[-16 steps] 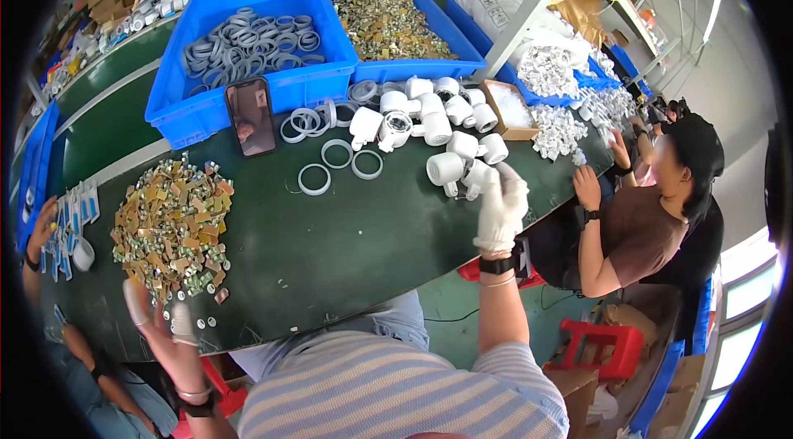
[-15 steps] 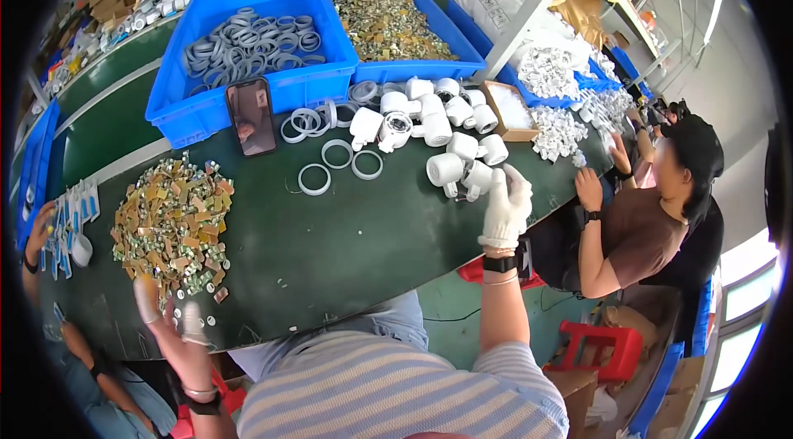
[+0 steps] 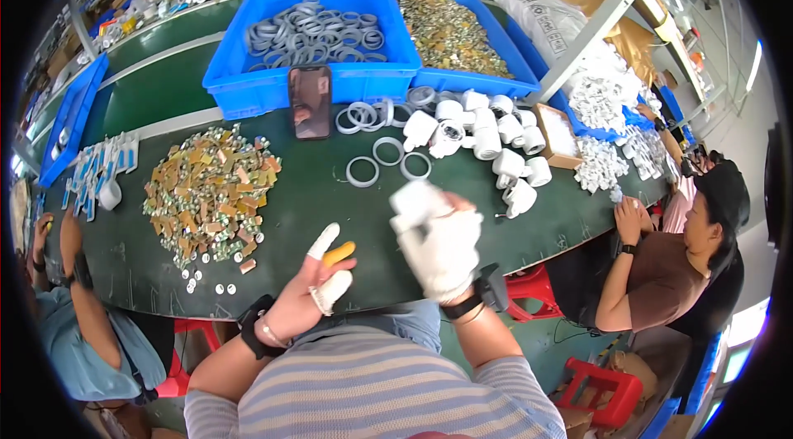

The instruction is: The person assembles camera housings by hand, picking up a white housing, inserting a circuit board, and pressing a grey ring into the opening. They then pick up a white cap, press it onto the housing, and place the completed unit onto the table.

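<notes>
My right hand, in a white glove, is closed around a white plastic housing, which is blurred by motion over the table's near middle. My left hand is at the front edge with its fingers apart and nothing in them. White covers sit on two of its fingertips and a yellow one on another. Beyond the hands lie three loose grey rings. More white round housings are grouped farther right. Left of my left hand spreads a pile of small circuit boards, with a few white discs near it.
A blue bin of grey rings stands at the back, a phone leaning on it. Beside it is a blue tray of small boards. A small carton and white parts lie right. Co-workers sit either side.
My right hand has come back left from the housings group, now carrying one. My left hand has moved right, away from the board pile. The whole view has shifted.
</notes>
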